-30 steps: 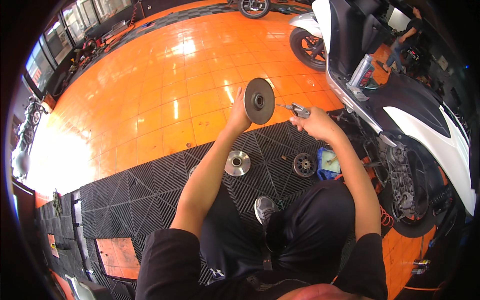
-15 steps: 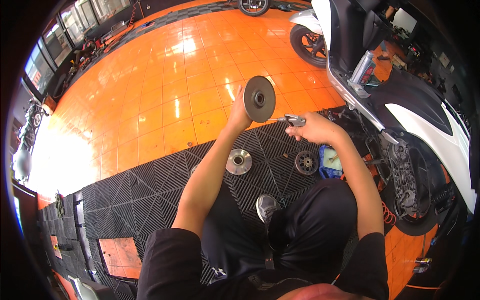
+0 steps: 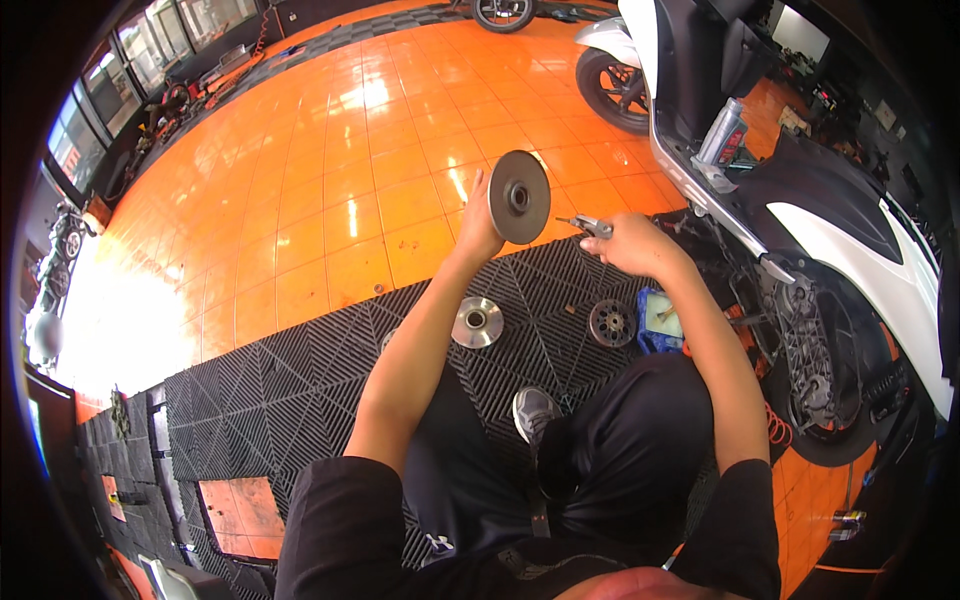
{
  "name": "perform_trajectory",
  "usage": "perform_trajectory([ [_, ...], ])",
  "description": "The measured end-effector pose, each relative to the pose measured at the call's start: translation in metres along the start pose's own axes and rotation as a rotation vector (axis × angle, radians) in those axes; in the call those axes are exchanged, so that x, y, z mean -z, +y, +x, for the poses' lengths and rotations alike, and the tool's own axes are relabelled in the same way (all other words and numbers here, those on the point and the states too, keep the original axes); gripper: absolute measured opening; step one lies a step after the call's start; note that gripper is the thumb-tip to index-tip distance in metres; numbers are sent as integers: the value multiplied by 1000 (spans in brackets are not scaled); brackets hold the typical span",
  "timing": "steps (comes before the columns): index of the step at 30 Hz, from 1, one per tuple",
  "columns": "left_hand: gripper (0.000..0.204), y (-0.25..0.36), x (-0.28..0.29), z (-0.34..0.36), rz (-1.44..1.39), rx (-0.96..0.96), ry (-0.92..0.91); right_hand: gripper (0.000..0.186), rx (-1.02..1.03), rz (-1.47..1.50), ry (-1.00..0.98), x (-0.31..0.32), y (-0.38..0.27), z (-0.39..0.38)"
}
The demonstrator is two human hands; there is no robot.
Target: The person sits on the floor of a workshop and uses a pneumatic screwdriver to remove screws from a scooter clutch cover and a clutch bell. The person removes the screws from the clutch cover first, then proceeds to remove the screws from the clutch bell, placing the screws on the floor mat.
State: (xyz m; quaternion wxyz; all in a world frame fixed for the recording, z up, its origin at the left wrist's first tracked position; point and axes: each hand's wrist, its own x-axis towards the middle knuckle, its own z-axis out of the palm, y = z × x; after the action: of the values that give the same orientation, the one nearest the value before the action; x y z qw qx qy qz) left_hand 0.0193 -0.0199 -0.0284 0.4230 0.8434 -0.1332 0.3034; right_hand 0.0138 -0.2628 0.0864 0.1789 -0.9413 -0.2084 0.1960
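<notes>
Raised over the mat's far edge, a round metal pulley disc (image 3: 536, 200) with a hub at its centre is gripped by my left hand (image 3: 478, 228). Its broad face is turned to the right, and it hides most of my fingers. In my right hand (image 3: 640, 245) is a small air blow gun (image 3: 596, 228), its thin nozzle aimed left at the disc's lower edge without touching it. Below, on the black mat, lie a shiny pulley disc (image 3: 490, 328) and a dark round clutch part with holes (image 3: 612, 323). Beside them stands a cut blue container (image 3: 652, 340).
A white and black scooter (image 3: 850, 235) stands on my right, its drive side (image 3: 805, 350) exposed and a grey bottle (image 3: 722, 135) on its footboard. A coiled orange hose (image 3: 777, 425) hangs near its rear wheel. Ribbed black mat (image 3: 240, 400) borders glossy orange tiles (image 3: 290, 200).
My right hand has tilted the blow gun, so its nozzle now points up and left, slightly farther from the disc. My left hand and the disc have stayed almost still.
</notes>
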Motion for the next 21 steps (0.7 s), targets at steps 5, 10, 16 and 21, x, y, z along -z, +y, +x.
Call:
perform_trajectory([
  [5, 58, -6, -1, -2, -275, 196, 18, 32, -34, 219, -253, 6, -35, -21],
  [10, 56, -4, -2, -1, -117, 93, -24, 34, -23, 221, -176, 3, -31, -17],
  [16, 52, 1, -1, 0, -146, 109, 17, 37, -55, 73, -50, -4, -9, 2],
  [21, 54, -7, -2, -2, -137, 102, -53, 38, -43, 154, 100, -4, -4, 2],
])
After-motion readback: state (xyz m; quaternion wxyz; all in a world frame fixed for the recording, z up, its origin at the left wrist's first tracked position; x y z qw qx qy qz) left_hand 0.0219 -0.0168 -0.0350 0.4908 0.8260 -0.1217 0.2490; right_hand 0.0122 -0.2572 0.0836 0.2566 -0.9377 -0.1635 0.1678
